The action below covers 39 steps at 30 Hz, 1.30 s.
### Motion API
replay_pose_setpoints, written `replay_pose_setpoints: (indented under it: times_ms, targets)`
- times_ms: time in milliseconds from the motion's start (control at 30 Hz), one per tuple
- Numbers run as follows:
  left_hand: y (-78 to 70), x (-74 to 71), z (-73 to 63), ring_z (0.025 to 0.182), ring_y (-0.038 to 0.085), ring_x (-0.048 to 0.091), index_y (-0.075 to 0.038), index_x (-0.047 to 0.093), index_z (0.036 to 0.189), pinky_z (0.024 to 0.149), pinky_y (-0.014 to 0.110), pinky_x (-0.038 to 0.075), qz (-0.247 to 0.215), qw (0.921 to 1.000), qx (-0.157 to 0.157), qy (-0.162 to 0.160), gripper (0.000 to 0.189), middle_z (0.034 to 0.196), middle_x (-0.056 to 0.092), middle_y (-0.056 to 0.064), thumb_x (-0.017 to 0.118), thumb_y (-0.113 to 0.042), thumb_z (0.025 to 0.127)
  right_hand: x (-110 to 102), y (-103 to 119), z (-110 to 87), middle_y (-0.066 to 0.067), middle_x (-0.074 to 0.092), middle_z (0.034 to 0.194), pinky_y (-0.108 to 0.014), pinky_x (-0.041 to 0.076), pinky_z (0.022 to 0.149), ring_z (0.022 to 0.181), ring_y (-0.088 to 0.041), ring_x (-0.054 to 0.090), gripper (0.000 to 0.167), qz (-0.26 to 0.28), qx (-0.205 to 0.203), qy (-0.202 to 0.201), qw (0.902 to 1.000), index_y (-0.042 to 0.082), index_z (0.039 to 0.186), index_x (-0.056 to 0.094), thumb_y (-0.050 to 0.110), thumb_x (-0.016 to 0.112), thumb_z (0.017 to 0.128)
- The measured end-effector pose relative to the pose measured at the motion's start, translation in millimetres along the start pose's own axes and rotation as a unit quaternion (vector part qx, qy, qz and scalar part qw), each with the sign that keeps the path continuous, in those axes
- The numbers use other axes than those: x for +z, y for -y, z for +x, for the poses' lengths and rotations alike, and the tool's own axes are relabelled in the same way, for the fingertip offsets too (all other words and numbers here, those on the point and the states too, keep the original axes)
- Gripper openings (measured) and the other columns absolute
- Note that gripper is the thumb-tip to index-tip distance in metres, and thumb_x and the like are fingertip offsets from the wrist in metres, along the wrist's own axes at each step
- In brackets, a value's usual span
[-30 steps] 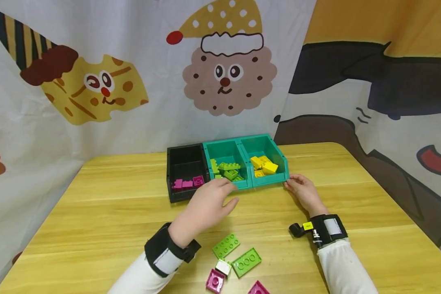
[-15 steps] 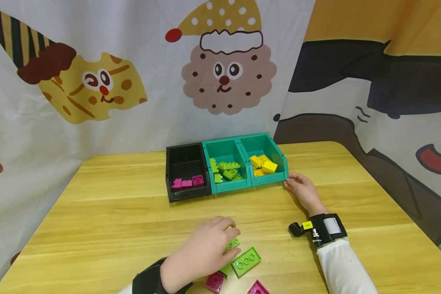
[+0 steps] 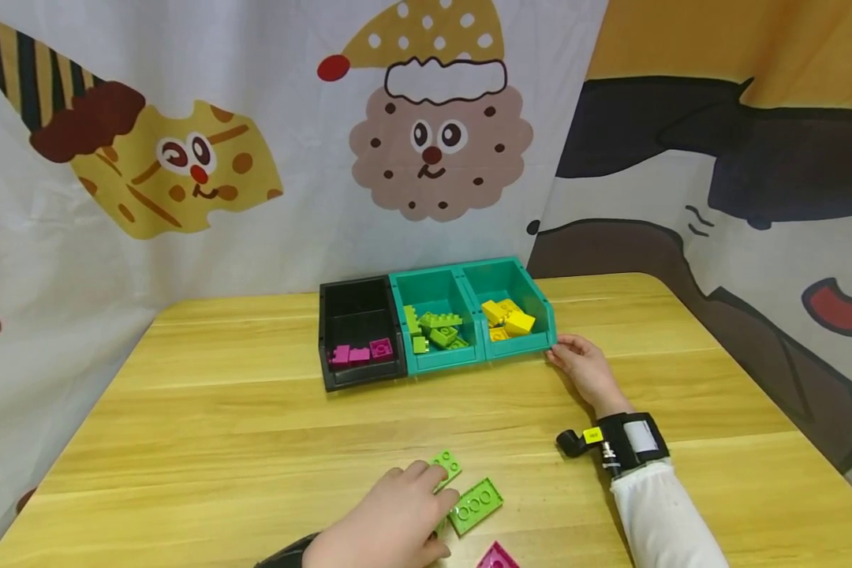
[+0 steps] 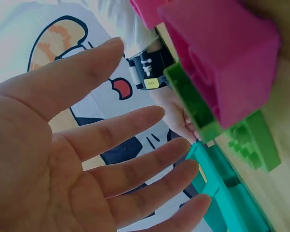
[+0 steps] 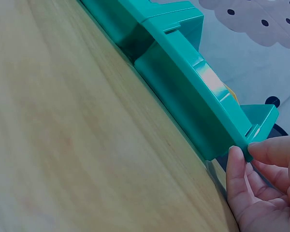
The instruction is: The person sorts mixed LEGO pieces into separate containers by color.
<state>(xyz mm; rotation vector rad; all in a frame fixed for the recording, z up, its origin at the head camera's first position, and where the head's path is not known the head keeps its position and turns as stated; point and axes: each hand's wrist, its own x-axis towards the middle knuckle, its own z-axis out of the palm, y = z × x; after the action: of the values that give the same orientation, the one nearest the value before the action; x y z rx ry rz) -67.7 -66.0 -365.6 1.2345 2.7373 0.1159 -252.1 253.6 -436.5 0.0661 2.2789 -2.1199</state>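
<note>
My left hand [image 3: 386, 517] hovers low over loose building bricks near the front of the table. In the left wrist view its fingers are spread and only loosely bent, nothing between them, with a magenta brick [image 4: 232, 53] and green bricks [image 4: 258, 142] beside the fingertips. The head view shows a green brick [image 3: 449, 464] partly behind the fingers and another green brick [image 3: 476, 506] lying studs-down to their right. My right hand [image 3: 585, 375] pinches the front right corner of the teal bin [image 5: 183, 106] between thumb and finger.
A black bin [image 3: 358, 304] with magenta bricks adjoins a teal bin [image 3: 443, 363] with green bricks; yellow bricks [image 3: 507, 317] lie in the rightmost bin. Another magenta brick [image 3: 497, 556] is at the table's front. A printed curtain [image 3: 291, 95] hangs behind the table [image 3: 206, 426].
My left hand has moved back from in front of the bins, toward the front of the table, down to the loose bricks. My right hand has stayed at the bin's corner.
</note>
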Motion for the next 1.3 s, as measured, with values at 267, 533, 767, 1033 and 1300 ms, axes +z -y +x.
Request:
replay_pose_setpoints:
  times_ms: [267,533,767,1033,1300]
  targets:
    - [-2.0,6.1,1.8,0.092,0.009,0.052,-0.021,0.065,0.108,0.069,0.029,0.048,-0.034,0.9979,0.003,0.055,0.031,0.107,0.059,-0.004,0.070,-0.036,0.081,-1,0,-0.2,0.004,0.054,0.094,-0.013,0.049,0.081,0.086,0.000,0.059,0.034,0.007,0.004,-0.003,1.0000,-0.014,0.125,0.039,0.004,0.047,0.098]
    - [0.0,9.1,1.9,0.086,0.006,0.050,-0.019,0.066,0.106,0.069,0.026,0.048,-0.072,0.9925,0.000,0.099,0.046,0.099,0.059,-0.005,0.061,-0.058,0.082,-1,-2,0.1,0.001,0.052,0.099,-0.013,0.049,0.081,0.086,0.001,0.058,0.036,-0.002,0.013,-0.004,0.9999,-0.013,0.128,0.038,0.005,0.046,0.098]
    - [1.4,8.4,2.4,0.084,0.005,0.050,-0.019,0.066,0.108,0.076,0.026,0.050,-0.088,0.9914,-0.001,0.097,0.048,0.098,0.060,-0.005,0.061,-0.058,0.082,-1,-1,0.8,0.003,0.053,0.097,-0.014,0.049,0.081,0.086,0.000,0.058,0.033,0.001,0.005,-0.002,1.0000,-0.013,0.126,0.039,0.004,0.045,0.098]
    - [13.9,39.7,10.0,0.085,0.005,0.050,-0.023,0.064,0.109,0.078,0.027,0.049,-0.108,0.9891,-0.001,0.100,0.050,0.099,0.059,-0.008,0.057,-0.064,0.082,-1,-1,0.7,0.004,0.053,0.095,-0.014,0.049,0.081,0.086,0.000,0.058,0.034,0.008,-0.002,0.002,1.0000,-0.015,0.126,0.038,0.003,0.045,0.098]
    - [5.4,18.6,6.9,0.080,0.005,0.043,-0.022,0.067,0.104,0.073,0.023,0.045,-0.103,0.9896,-0.007,0.100,0.037,0.094,0.056,-0.009,0.067,-0.050,0.081,-1,0,0.6,0.002,0.052,0.098,-0.014,0.049,0.082,0.087,0.000,0.058,0.036,0.007,0.000,0.000,1.0000,-0.015,0.127,0.037,0.005,0.046,0.098]
